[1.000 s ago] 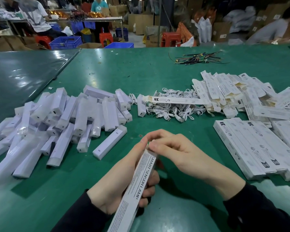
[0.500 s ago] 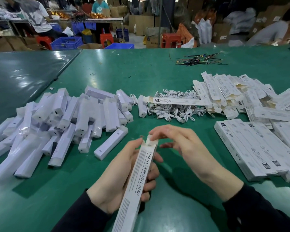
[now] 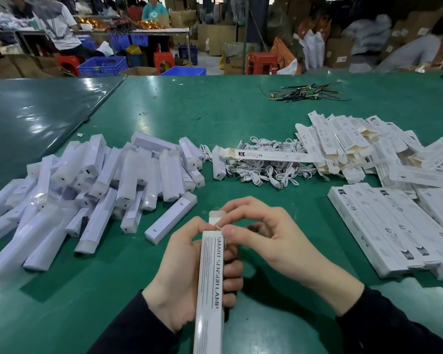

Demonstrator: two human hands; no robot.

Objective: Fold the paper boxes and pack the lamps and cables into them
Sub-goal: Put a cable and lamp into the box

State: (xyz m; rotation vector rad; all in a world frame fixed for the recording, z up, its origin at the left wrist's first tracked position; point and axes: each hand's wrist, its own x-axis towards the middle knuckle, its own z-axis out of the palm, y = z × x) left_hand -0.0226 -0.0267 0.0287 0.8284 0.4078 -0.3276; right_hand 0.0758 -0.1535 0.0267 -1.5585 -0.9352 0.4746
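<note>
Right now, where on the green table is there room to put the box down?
Bare green table lies beyond the white cable heap, short of the dark wire bundle. Another patch lies near the right hand, before the stacked white boxes. The wrapped white lamps crowd the left.

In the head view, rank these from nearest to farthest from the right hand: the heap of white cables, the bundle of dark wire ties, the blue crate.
From the right hand:
1. Heap of white cables, on the table just beyond the hand, mid-table.
2. Bundle of dark wire ties, farther back on the table, slightly right.
3. Blue crate, off the table on the floor, far back left.
</note>
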